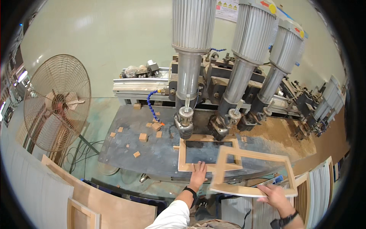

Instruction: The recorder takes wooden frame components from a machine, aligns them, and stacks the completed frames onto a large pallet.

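A rectangular wooden frame (182,154) lies flat on the dark worktable, under the tool heads of a machine. On its near rail rests my left hand (198,171), fingers stretched out and slightly apart. My right hand (273,196) is closed around the lower rail of a second wooden frame (236,189), near that frame's right corner. This second frame is held up tilted in front of the table, and its left end overlaps the right near corner of the first one in view.
Large grey motors (192,26) with metal spindles stand along the table's back. Small wood blocks (143,137) lie scattered at left, sawdust (284,131) at right. A blue hose (151,107) bends down to the table. A caged fan (59,103) stands left; stacked panels (320,187) right.
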The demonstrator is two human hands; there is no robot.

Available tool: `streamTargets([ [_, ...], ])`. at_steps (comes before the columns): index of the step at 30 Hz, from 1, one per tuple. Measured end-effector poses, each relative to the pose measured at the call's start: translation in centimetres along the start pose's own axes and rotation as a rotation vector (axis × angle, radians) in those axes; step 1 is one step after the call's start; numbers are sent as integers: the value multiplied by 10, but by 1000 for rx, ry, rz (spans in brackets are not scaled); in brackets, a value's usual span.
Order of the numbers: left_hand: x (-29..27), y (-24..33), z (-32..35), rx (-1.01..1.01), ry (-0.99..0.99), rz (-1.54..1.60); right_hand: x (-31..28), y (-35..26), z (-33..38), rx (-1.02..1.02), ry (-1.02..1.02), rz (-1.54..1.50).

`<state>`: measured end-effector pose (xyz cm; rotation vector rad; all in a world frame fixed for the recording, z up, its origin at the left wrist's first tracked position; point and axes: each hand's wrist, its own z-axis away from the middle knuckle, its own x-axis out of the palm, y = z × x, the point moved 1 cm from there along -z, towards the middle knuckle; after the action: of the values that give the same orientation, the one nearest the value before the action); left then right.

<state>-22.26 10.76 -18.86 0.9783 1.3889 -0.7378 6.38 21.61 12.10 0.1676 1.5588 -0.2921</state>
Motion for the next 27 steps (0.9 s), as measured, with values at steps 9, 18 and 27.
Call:
streamTargets([
  [9, -27, -10, 126, 262, -277, 441, 207, 8, -182, -288, 8, -71],
  [18, -193, -38, 314, -56, -296, 335, 305, 20, -242, -322, 158, -264],
  [27, -212, -35, 572, -1087, 22, -66, 315, 15, -239, -162, 94, -208],
])
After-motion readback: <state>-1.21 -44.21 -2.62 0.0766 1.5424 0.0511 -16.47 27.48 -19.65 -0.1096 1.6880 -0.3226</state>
